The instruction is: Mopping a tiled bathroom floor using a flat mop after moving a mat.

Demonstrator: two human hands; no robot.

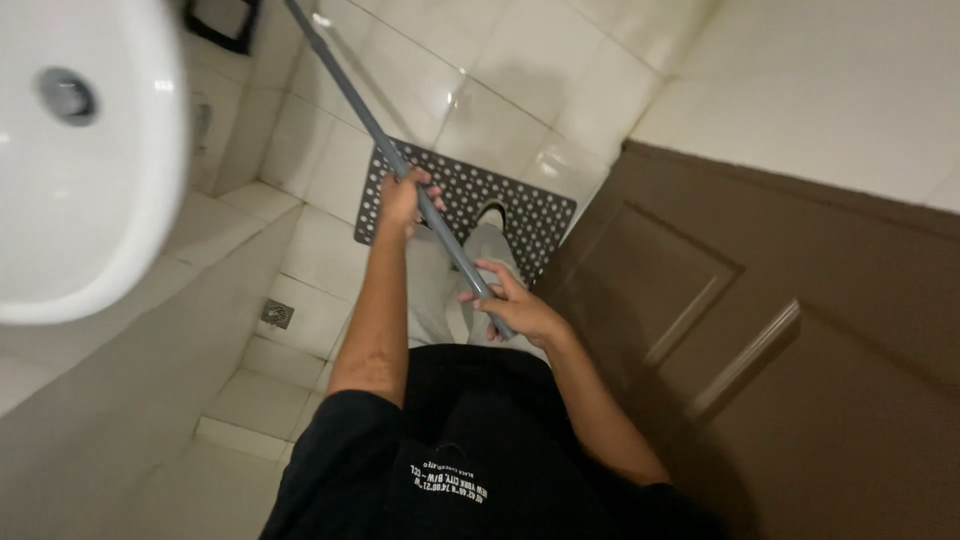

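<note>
A long grey pole (350,95) runs from the top of the view down to my waist. My left hand (403,200) grips it partway along, over a dark perforated floor mat (540,215). My right hand (515,305) is closed around the pole's near end, close to my black shirt. The far end of the pole is out of view past the top edge. One of my feet rests on the mat.
A white washbasin (120,260) with a metal drain fills the upper left. A brown panelled door (760,330) stands at the right. The floor is glossy cream tile (500,70) with a small square floor drain (277,314) at the left.
</note>
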